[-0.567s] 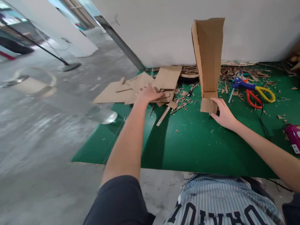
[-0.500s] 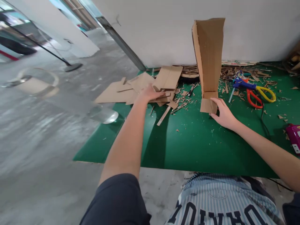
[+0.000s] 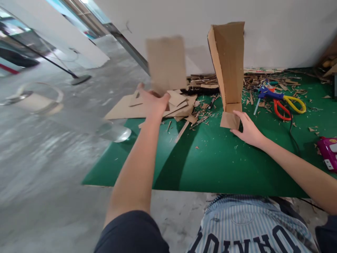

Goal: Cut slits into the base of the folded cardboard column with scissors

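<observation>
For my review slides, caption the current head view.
Left hand holds a cardboard panel; right hand pinches a flap at the foot of an upright cardboard channel.

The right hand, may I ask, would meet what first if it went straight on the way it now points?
The right hand would first meet the small cardboard flap, whose right edge it appears to touch; beyond that, depth is hard to judge.

Dark lettering (image 3: 246,246) on striped shirt (image 3: 260,211), partly cut off, seemingly unreadable
</observation>
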The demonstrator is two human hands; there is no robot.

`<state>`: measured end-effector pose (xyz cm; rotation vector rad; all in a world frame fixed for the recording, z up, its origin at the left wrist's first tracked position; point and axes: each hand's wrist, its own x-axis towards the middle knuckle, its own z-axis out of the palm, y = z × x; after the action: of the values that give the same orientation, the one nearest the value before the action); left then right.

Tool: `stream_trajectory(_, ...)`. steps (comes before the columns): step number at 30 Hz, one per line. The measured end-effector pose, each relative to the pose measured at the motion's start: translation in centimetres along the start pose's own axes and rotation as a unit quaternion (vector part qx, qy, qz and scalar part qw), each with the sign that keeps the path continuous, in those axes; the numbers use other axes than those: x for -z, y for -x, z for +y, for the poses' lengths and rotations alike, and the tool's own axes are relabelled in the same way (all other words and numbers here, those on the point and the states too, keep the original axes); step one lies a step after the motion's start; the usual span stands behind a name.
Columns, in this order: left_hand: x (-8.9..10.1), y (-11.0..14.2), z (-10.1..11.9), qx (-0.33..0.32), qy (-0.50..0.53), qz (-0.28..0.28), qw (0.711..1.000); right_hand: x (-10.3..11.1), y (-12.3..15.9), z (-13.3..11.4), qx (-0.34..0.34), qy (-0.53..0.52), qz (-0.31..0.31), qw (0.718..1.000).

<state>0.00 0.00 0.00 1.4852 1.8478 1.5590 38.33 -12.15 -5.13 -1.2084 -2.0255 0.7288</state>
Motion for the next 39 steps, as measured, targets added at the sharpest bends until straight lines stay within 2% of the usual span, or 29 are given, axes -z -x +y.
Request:
stream_trajectory(2, 0.2, -0.5, 1.6, 0.109, 0.059, 0.074, 0.99, -0.1, 0.2, -0.2, 0.008, -0.004, 0.003, 1.0)
stream_trajectory(3, 0.3, -0.9, 2.4, 0.152, 0.096, 0.084, 0.98, -0.1, 0.4, -0.3, 0.013, -0.005, 0.006, 1.0)
stream_trajectory(4, 0.4, -1.3, 3.2, 0.169, 0.129, 0.065, 0.975, -0.2, 0.5, -0.3, 0.02, -0.006, 0.008, 1.0)
stream_trajectory(7, 0.8, -1.6, 5.3, 0.162, 0.198, 0.043, 0.966, 0.1, 0.7, -0.8, 0.06, -0.006, 0.02, 0.998)
stream_trajectory(9, 1.1, -0.4, 6.5, 0.133, 0.227, 0.061, 0.963, 0.8, 0.6, -1.5, 0.118, 0.008, 0.048, 0.992)
stream_trajectory(12, 1.6, 4.1, 8.5, 0.057, 0.211, 0.092, 0.971, 2.8, 0.5, -2.9, 0.224, 0.053, 0.135, 0.964)
stream_trajectory(14, 2.0, 8.5, 10.2, -0.066, 0.151, 0.115, 0.98, 4.3, 0.7, -3.9, 0.264, 0.078, 0.2, 0.94)
stream_trajectory(16, 2.5, 13.1, 12.1, -0.149, 0.063, 0.097, 0.982, 5.3, 1.0, -4.6, 0.269, 0.088, 0.251, 0.926)
stream_trajectory(18, 2.6, 16.9, 13.8, -0.164, 0.019, 0.07, 0.984, 5.7, 1.4, -5.0, 0.249, 0.097, 0.278, 0.923)
stream_trajectory(19, 2.5, 18.4, 14.5, -0.154, 0.007, 0.037, 0.987, 5.7, 1.6, -5.1, 0.237, 0.104, 0.281, 0.924)
stream_trajectory(22, 1.6, 20.8, 15.7, -0.157, -0.021, -0.045, 0.986, 5.1, 1.9, -5.1, 0.238, 0.117, 0.263, 0.928)
stream_trajectory(24, 1.0, 21.3, 15.8, -0.154, -0.048, -0.079, 0.984, 4.8, 1.8, -5.1, 0.251, 0.12, 0.246, 0.929)
stream_trajectory(27, 0.4, 21.3, 15.6, -0.144, -0.077, -0.098, 0.982, 4.7, 1.6, -5.0, 0.242, 0.135, 0.229, 0.933)
stream_trajectory(33, 0.1, 21.1, 15.8, -0.105, -0.108, -0.153, 0.977, 4.5, 1.9, -4.0, 0.252, 0.162, 0.172, 0.938)
stream_trajectory(36, 0.5, 21.0, 15.9, -0.112, -0.127, -0.155, 0.973, 4.3, 2.2, -3.7, 0.293, 0.194, 0.137, 0.926)
stream_trajectory(39, 1.3, 20.8, 16.1, -0.133, -0.146, -0.15, 0.969, 4.3, 2.3, -4.0, 0.335, 0.197, 0.143, 0.91)
